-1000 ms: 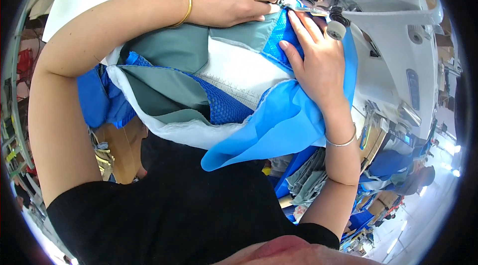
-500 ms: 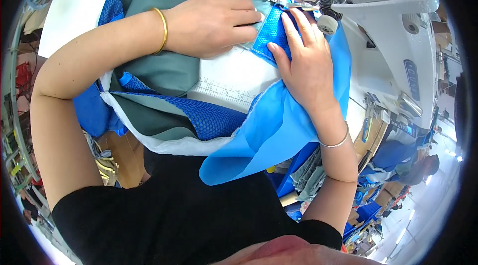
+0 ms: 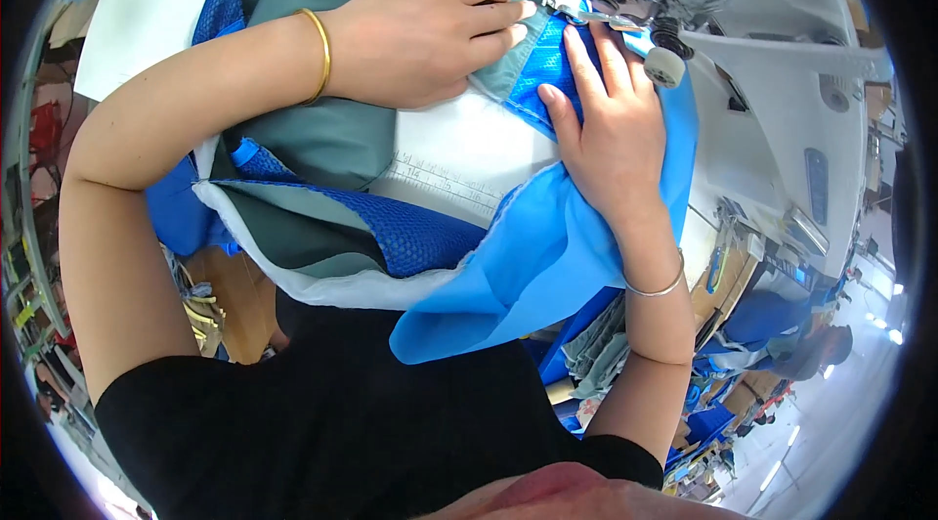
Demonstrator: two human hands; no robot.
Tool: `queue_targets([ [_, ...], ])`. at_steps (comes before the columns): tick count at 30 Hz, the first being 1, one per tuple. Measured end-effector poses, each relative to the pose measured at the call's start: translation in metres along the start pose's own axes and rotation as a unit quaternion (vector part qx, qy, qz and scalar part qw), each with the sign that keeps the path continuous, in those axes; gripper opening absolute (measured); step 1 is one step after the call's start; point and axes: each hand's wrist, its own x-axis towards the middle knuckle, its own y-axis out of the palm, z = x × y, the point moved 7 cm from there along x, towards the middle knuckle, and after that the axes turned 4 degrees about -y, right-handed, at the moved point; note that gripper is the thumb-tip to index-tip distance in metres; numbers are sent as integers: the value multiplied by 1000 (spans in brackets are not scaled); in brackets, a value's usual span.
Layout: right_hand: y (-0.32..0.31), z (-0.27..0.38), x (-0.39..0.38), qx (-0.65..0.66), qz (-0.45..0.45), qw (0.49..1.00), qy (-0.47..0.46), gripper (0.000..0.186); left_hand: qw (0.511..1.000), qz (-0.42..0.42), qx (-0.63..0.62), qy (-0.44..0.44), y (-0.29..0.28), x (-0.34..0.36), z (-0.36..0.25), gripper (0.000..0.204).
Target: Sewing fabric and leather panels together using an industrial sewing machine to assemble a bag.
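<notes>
My left hand (image 3: pixel 425 36) is on the grey-green fabric (image 3: pixel 318 144), its fingers bent and closed on the cloth close to the seam with the blue mesh; its thumb is hidden. My right hand (image 3: pixel 616 134) lies with fingers spread over the blue mesh fabric (image 3: pixel 535 80), fingertips just in front of the presser foot (image 3: pixel 572 4) of a white sewing machine (image 3: pixel 782 100). Light blue fabric (image 3: pixel 518 256) passes under the right wrist and hangs over the near table edge. A white strip (image 3: pixel 332 290) borders the piece. The needle point is too small to make out.
The white table (image 3: pixel 445 153) carries a printed ruler scale. A small white wheel (image 3: pixel 664 67) juts out beside my right fingers. Blue-handled snips (image 3: pixel 718 261) lie to the right. Below the table edge are a blue bin (image 3: pixel 576 329) with grey cloth pieces and a cardboard box (image 3: pixel 234 300).
Both hands have shifted slightly right in the picture with the fabric and the machine. My left fingers are a little more stretched toward the presser foot. The near fabric folds hang much as before.
</notes>
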Motion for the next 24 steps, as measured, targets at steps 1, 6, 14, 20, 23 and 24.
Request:
queue_targets([
  [1,-2,0,0,6,-12,1000,-6,54,1000,-3,7,2,1,2,-1,59],
  [6,-1,-5,5,8,-40,999,-29,51,1000,-24,7,9,3,3,2,56],
  [14,2,-9,8,6,-20,1000,-12,52,999,-43,-4,10,0,5,6,54],
  [20,-13,19,-7,54,10,995,-86,47,996,-36,35,79,2,4,-3,52],
  [23,-8,8,-9,38,4,993,-115,34,991,-44,44,118,3,1,-4,47],
  [24,-10,8,-9,37,4,993,-111,34,988,-49,45,140,2,-1,-5,45],
])
